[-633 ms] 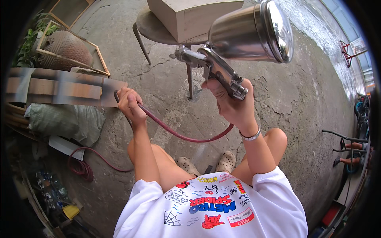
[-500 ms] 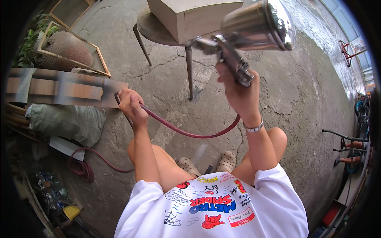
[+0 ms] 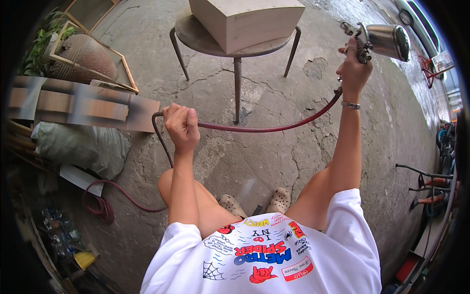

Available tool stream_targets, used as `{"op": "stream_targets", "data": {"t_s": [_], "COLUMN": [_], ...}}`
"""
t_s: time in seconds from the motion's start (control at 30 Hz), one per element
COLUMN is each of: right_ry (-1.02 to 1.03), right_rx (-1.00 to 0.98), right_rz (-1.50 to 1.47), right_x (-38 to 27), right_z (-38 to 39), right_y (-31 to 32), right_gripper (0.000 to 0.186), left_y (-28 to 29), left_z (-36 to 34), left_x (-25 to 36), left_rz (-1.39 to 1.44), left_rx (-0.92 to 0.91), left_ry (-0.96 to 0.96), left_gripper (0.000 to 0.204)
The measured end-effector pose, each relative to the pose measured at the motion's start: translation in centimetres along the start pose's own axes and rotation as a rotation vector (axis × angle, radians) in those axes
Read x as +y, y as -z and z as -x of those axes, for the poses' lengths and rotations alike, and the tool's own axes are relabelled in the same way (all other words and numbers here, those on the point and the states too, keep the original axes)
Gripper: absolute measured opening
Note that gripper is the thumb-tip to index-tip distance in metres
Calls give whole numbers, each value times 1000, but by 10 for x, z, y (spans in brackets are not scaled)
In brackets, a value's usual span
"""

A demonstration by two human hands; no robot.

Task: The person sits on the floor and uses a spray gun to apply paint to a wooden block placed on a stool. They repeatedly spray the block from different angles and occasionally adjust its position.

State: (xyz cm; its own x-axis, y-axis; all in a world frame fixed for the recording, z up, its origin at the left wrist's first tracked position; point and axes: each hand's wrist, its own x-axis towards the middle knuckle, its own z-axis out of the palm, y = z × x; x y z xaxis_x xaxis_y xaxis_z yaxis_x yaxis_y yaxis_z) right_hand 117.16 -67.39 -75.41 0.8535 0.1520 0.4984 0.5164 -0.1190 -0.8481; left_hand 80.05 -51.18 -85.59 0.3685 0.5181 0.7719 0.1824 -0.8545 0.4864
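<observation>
The right hand (image 3: 355,73), its fingers curled around the grip, held a metal spray gun (image 3: 384,41) raised to the right of a round stool (image 3: 196,36), which bore a pale box (image 3: 264,29). The left hand (image 3: 182,126) had its fingers folded around a dark red hose (image 3: 264,130), which sagged between the hands above the concrete floor (image 3: 235,169).
</observation>
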Motion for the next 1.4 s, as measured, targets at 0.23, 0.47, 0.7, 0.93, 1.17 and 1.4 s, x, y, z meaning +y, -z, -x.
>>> {"op": "stream_targets", "data": {"t_s": [0.23,0.47,0.7,0.93,1.17,1.4], "right_ry": [-132,-111,20,-74,24,-63], "right_rx": [-181,-401,-481,-632,-589,-224], "right_rz": [-93,-176,-208,-212,-163,-35], "right_x": [-21,-71,-93,-120,-112,-45], "right_z": [9,67,100,128,119,29], "right_y": [6,-4,-15,-11,-9,-12], "right_gripper": [43,39,39,33,34,42], "left_y": [-3,14,25,34,32,11], "left_z": [-1,-3,-1,0,4,5], "left_x": [0,-12,-19,-22,-27,-19], "left_rz": [25,27,21,39,26,-3], "left_rx": [18,115,141,165,126,-12], "left_ry": [47,99,114,139,102,75], "left_gripper": [47,49,51,50,50,41]}}
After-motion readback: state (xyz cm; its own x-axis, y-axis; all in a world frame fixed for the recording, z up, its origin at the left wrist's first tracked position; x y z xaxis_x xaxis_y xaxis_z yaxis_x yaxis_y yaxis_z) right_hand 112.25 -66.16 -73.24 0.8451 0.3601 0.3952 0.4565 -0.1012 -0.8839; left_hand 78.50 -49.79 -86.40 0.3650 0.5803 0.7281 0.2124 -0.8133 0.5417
